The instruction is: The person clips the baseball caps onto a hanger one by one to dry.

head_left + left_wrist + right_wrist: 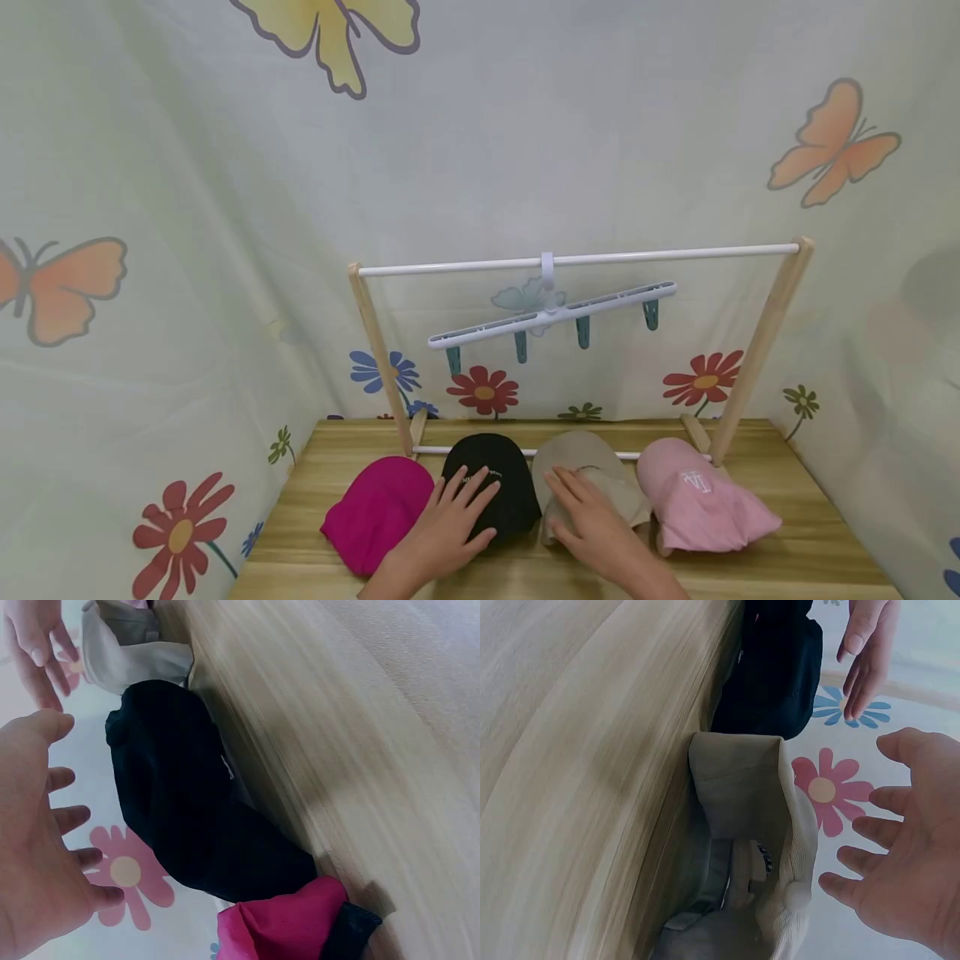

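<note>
Four caps would be several: a magenta cap, a black cap, a beige cap and a pink cap lie in a row on the wooden table. My left hand hovers over the black cap, fingers spread and holding nothing. In the left wrist view a gap shows between its fingers and the black cap. My right hand is above the beige cap, fingers extended. The right wrist view shows it apart from the beige cap, whose inside faces that camera.
Behind the caps stands a rack with wooden side posts and a white top bar. From the bar hangs a tilted white hanger with several green clips. Flower-printed cloth surrounds the wooden table.
</note>
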Demonstrator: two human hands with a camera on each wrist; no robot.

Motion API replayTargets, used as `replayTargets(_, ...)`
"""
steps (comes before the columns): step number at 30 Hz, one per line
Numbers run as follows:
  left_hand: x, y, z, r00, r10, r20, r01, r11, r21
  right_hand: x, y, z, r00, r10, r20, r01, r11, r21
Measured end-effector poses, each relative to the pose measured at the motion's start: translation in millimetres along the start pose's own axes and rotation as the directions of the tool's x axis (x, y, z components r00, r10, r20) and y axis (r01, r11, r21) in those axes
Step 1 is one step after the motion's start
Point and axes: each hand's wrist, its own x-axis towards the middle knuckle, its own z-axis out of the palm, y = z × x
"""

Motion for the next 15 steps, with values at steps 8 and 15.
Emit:
replayTargets(8, -6.3, -2.2, 2.2, 1.000, -0.015, -0.009, 0.015, 1.000, -0.021, 2, -2, 6, 0.999, -0.010, 0.031, 0.010, 1.000, 0.011)
replayTargets(15, -8.5, -3.4, 4.5, 0.999, -0.035, -0.005, 0.035, 0.998, -0.057, 5, -2, 13, 0.999, -0.012, 0.053, 0.011, 1.000, 0.026)
